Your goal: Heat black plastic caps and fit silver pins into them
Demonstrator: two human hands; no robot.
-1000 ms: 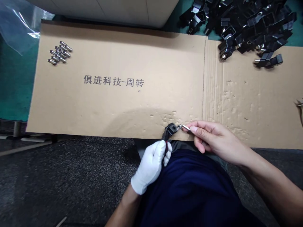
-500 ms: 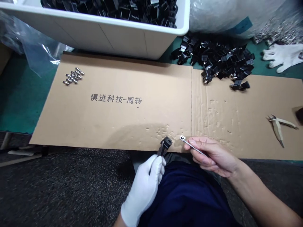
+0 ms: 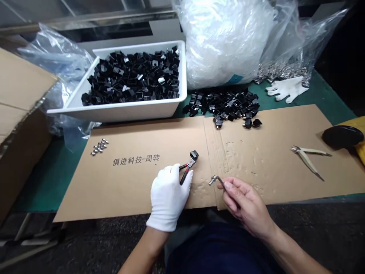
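My left hand (image 3: 170, 194), in a white glove, is closed around the black-and-red handles of a pair of pliers (image 3: 189, 163). The plier jaws meet a small black plastic part (image 3: 194, 154), held over the cardboard sheet (image 3: 137, 190). Bare, my right hand (image 3: 246, 203) pinches a thin bent metal rod, which looks like a hex key (image 3: 221, 182). A small shiny metal fitting (image 3: 212, 180) sits on the rod's bent end, to the right of and nearer than the black part, apart from it.
Several metal fittings (image 3: 99, 147) lie at the cardboard's left. Behind stand a white bin (image 3: 119, 110) of black parts and a loose pile of black parts (image 3: 228, 104). Cutting pliers (image 3: 309, 158) lie at right, below a white glove (image 3: 288, 89). A plastic bag (image 3: 225, 45) bulges at the back.
The view has tilted up. My left hand has carried the pliers and black part forward over the cardboard, handles now spread in view. My right hand has turned the rod, its tip now pointing left.
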